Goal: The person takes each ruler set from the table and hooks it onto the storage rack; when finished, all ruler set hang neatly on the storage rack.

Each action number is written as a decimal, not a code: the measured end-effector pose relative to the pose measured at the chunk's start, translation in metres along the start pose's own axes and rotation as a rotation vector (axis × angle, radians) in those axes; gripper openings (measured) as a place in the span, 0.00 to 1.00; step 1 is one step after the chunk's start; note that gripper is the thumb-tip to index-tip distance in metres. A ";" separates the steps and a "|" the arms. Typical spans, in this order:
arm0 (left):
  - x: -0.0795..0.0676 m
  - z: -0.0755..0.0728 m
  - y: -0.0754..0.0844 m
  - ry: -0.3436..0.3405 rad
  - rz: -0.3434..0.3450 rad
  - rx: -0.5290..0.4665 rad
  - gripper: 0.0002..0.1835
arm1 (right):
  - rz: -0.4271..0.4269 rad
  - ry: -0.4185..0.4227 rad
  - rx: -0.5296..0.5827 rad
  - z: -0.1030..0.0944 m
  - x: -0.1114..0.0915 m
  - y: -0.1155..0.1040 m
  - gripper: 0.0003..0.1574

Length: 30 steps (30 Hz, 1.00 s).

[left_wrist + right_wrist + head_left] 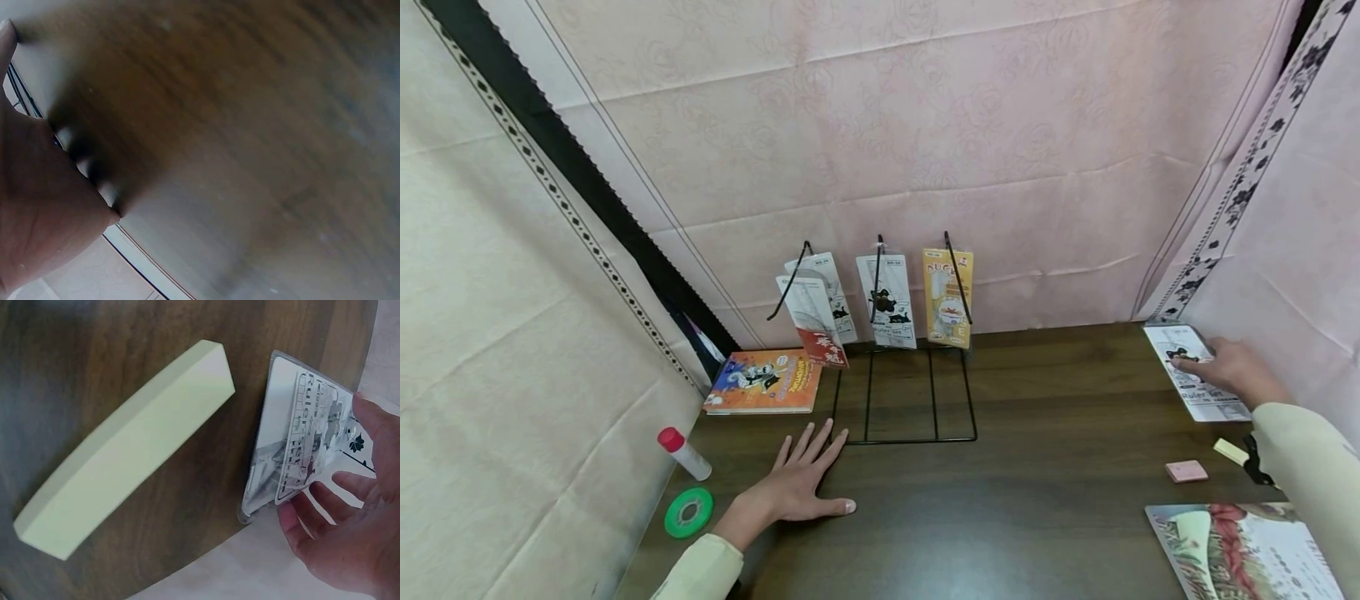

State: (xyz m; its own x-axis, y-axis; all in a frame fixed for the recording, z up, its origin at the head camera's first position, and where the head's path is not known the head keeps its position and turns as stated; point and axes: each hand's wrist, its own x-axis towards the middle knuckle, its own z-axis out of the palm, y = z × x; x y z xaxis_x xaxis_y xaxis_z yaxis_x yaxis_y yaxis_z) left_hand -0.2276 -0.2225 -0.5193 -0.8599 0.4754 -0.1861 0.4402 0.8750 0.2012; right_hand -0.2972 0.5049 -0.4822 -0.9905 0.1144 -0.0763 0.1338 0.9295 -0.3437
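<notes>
My right hand [1240,371] grips a white flat blister pack [1197,375] with a black cartoon animal printed on it, at the table's far right. In the right wrist view the thumb lies over one side of the blister pack [306,440] and the fingers are at its lower edge. My left hand [797,483] rests palm down with fingers spread, its fingertips by the front corner of a black wire display rack [910,441]. From the rack's hooks hang two overlapping packs [816,308] at left, a white pack [886,300] mid-rack and a yellow pack [948,296] at right.
An orange book [765,382] lies left of the rack. Nearer are a red-capped glue stick [686,454] and a green tape roll [688,512]. At right lie a pink block [1186,472], a pale yellow block [128,450] and an illustrated book [1247,550]. Cloth walls surround the table.
</notes>
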 end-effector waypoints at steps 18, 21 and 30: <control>-0.004 -0.005 0.003 -0.014 -0.011 -0.019 0.57 | 0.083 0.003 0.083 0.007 0.001 -0.002 0.67; -0.004 -0.005 0.003 -0.015 -0.011 -0.023 0.57 | 0.099 0.017 0.116 0.007 0.000 -0.005 0.64; -0.002 -0.003 0.001 -0.020 -0.014 -0.015 0.57 | 0.150 0.043 0.165 0.007 -0.002 -0.005 0.55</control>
State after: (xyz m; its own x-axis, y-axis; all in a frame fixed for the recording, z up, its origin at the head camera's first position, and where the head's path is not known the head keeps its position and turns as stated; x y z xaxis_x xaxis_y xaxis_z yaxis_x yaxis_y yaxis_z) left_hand -0.2260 -0.2231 -0.5156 -0.8605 0.4650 -0.2083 0.4241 0.8802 0.2128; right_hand -0.2951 0.4973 -0.4872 -0.9592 0.2648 -0.0995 0.2793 0.8313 -0.4805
